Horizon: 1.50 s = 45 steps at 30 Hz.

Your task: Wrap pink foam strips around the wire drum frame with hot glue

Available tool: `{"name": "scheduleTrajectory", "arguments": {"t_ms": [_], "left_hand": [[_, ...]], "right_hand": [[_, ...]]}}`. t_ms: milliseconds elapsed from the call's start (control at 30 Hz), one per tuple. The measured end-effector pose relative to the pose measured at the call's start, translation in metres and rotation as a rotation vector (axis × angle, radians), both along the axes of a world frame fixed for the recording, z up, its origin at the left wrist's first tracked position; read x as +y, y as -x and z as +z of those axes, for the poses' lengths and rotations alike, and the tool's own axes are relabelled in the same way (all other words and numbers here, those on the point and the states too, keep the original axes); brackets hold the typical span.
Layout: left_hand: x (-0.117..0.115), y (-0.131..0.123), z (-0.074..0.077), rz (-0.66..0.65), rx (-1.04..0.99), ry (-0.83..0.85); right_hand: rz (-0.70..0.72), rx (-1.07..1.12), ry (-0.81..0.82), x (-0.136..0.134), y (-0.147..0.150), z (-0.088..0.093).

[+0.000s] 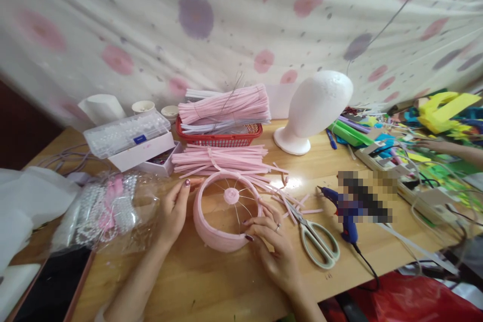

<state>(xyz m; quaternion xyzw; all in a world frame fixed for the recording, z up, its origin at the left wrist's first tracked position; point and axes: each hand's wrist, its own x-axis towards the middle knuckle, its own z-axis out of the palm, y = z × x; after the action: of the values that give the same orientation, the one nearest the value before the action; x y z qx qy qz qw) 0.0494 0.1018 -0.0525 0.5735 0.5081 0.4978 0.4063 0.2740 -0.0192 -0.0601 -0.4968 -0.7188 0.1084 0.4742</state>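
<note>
A round wire frame [222,242], its band covered in pink, is between my hands over the table. Thin wire spokes run from its rim to a small pink hub [231,195]. My right hand [269,241] grips the near right side of the band, fingers over the rim and a ring on one finger. On the other side, my left hand [175,211] has its thumb raised and its fingers reaching behind the band's left edge, partly hidden. Just beyond lie pink fuzzy stems [222,158]. Scissors [319,244] with pale handles rest right of my right hand.
A blue glue gun [349,226] with a cord lies right. Behind stand a white foam head [319,105] and a red basket [226,139] of stems. Bagged pearl beads [109,209] and a bead box [126,133] are left. Another person's hand [437,147] is far right near a power strip [426,201].
</note>
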Motion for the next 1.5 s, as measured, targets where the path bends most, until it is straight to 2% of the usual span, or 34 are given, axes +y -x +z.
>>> {"name": "scheduleTrajectory", "arguments": {"t_ms": [100,200,333,433,533,600,767,900,967,1200,1267,1400,1500], "left_hand": [[0.000,0.006,0.013,0.102,0.016,-0.042],[-0.006,0.009,0.035,0.215,0.022,-0.077],[-0.020,0.011,0.059,0.267,0.086,-0.127],[-0.029,0.013,0.068,0.240,0.092,-0.184],[-0.037,0.019,0.069,0.101,0.025,-0.242],[-0.043,0.024,0.068,0.065,-0.053,-0.240],[-0.063,0.027,0.072,0.182,-0.209,-0.115],[-0.074,0.016,0.084,0.314,-0.235,-0.137],[-0.076,0.011,0.086,0.321,-0.242,-0.161],[-0.072,0.008,0.071,0.330,-0.265,-0.204],[-0.070,0.011,0.067,0.290,-0.252,-0.277],[-0.068,0.019,0.063,0.105,-0.142,-0.456],[-0.071,0.021,0.060,0.038,-0.108,-0.463]], "right_hand": [[-0.006,-0.003,0.004,0.000,0.000,0.000],[0.002,-0.011,-0.022,0.000,0.000,0.001],[-0.016,-0.015,-0.025,0.001,0.001,0.000],[-0.012,-0.009,-0.020,0.000,0.001,-0.001],[-0.006,-0.005,-0.017,0.000,0.002,-0.002],[-0.006,-0.012,-0.012,0.000,0.003,-0.002],[0.006,-0.005,-0.022,0.000,0.004,-0.005],[0.018,-0.001,-0.013,0.001,0.004,-0.006],[0.015,-0.004,-0.003,0.001,0.004,-0.005],[0.019,0.003,0.048,-0.001,0.004,-0.005],[0.018,-0.001,0.046,-0.001,0.004,-0.004],[0.020,-0.003,0.027,0.000,0.005,-0.004],[0.021,0.001,0.023,0.000,0.004,-0.005]]}}
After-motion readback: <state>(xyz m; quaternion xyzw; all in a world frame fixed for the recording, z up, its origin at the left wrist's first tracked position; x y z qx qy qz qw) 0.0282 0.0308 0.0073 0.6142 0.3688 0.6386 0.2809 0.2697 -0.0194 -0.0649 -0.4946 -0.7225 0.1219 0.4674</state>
